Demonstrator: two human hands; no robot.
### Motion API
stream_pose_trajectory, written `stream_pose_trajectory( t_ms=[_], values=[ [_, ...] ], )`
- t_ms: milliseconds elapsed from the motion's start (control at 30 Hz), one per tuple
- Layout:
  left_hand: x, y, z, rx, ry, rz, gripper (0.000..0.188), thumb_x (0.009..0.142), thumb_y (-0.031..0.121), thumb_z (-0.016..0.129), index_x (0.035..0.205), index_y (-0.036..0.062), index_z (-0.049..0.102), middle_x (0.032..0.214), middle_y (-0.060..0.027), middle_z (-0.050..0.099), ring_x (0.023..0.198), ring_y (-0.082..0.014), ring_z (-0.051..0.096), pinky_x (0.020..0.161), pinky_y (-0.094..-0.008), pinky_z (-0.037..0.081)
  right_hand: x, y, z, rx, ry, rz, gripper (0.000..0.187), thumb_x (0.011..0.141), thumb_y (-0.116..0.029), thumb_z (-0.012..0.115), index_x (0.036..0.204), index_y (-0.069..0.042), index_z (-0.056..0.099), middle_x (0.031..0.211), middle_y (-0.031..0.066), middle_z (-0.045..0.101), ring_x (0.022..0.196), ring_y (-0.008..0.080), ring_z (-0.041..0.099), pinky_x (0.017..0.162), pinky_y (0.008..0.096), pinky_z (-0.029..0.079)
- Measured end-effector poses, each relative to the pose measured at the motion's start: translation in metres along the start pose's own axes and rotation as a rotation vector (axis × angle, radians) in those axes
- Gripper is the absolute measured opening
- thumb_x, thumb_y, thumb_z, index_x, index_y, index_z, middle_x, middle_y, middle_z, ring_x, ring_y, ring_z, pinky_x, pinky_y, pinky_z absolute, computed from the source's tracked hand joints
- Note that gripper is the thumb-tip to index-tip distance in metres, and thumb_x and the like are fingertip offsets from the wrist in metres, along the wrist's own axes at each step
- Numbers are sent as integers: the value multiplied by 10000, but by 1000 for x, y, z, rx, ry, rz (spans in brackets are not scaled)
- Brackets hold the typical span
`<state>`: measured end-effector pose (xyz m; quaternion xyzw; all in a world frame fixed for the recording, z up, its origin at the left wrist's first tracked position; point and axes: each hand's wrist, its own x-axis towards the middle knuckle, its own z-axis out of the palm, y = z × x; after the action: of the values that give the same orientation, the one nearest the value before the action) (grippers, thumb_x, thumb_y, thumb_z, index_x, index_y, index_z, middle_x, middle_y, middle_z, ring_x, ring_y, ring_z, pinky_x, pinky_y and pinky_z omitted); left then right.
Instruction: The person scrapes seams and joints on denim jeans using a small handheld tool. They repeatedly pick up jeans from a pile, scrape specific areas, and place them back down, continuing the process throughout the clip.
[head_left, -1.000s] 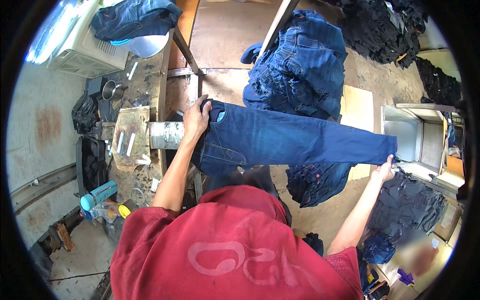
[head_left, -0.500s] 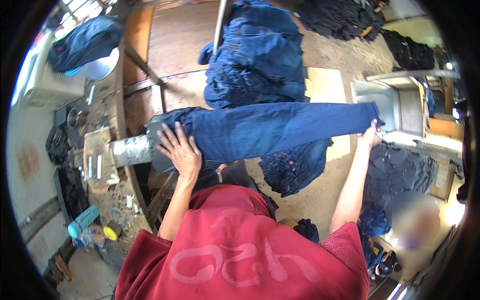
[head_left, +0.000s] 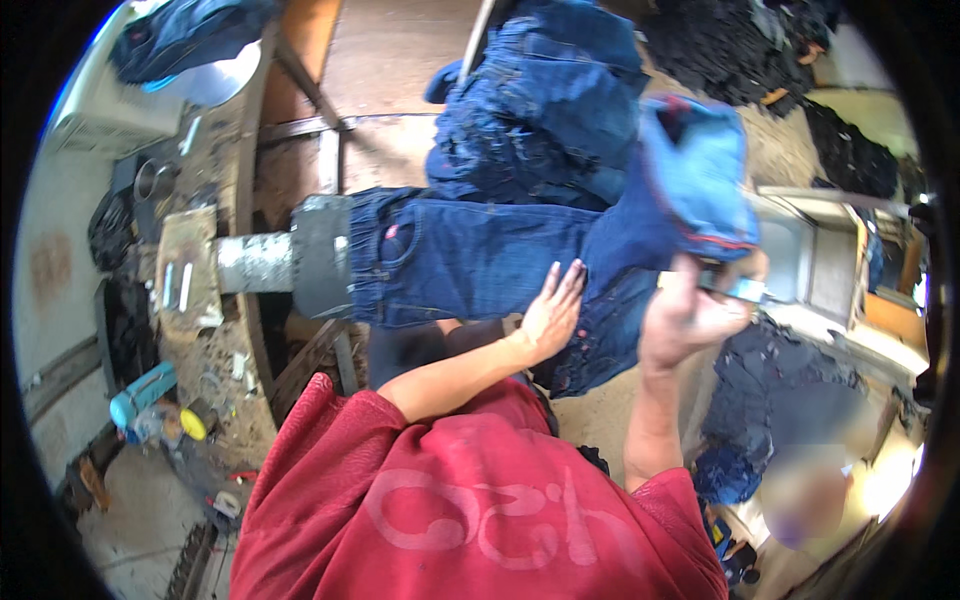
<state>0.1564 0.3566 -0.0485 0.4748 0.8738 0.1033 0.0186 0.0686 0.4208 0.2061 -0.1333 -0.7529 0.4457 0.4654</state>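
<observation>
A pair of blue jeans (head_left: 470,250) with a gathered waist is pulled over a grey padded sleeve (head_left: 322,255) on a silvery horizontal arm (head_left: 255,264). My left hand (head_left: 552,318) lies with fingers stretched out on the jeans' leg. At the leg's far right end my right hand (head_left: 690,315) is closed at the hem (head_left: 715,240), which is raised and gapes, showing lighter cloth inside. A small dark object with a pale, shiny end (head_left: 742,289) also sits in the right hand; its kind is blurred.
A heap of jeans (head_left: 540,110) lies just beyond. Dark cloth piles (head_left: 735,50) are at the far right, and more cloth (head_left: 770,390) lies at the right. The wooden bench (head_left: 225,350) on the left carries a turquoise bottle (head_left: 142,394). A blurred person (head_left: 805,495) is at lower right.
My left hand has slid right from the waist end to the leg. The right hand has come nearer and lifted the hem, so the flat leg is now bent upward.
</observation>
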Motion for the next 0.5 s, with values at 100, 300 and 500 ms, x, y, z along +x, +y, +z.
stream_pose_trajectory(
  t_ms=[100, 300, 500],
  values=[
    [-3, 5, 16, -187, -142, -17, 488, 978, 374, 569, 1292, 41, 739, 1419, -124, 638, 1427, -321, 488, 1191, -548, 354, -69, -1, 71, -71, -539, -71, 231, 870, -5, 773, 1017, -74, 608, 795, 72, 658, 665, 235, 684, 558, 400, 522],
    [-12, 12, 57, -37, 96, -3, 243, 932, 271, 623, 1053, 97, 741, 1084, -44, 719, 1115, -236, 673, 896, -406, 515, -189, 6, 167, -431, -1147, -511, 43, 980, -149, 655, 985, -112, 635, 789, 71, 723, 718, 241, 781, 546, 391, 607],
    [-7, -1, 24, -257, 153, -120, 506, 1003, 299, 639, 1416, 6, 637, 1522, -224, 565, 1459, -341, 511, 1191, -507, 429, -53, 9, 100, -122, -786, -278, 345, 800, 37, 761, 1112, -109, 780, 800, 143, 708, 682, 289, 719, 613, 426, 562]
  ],
)
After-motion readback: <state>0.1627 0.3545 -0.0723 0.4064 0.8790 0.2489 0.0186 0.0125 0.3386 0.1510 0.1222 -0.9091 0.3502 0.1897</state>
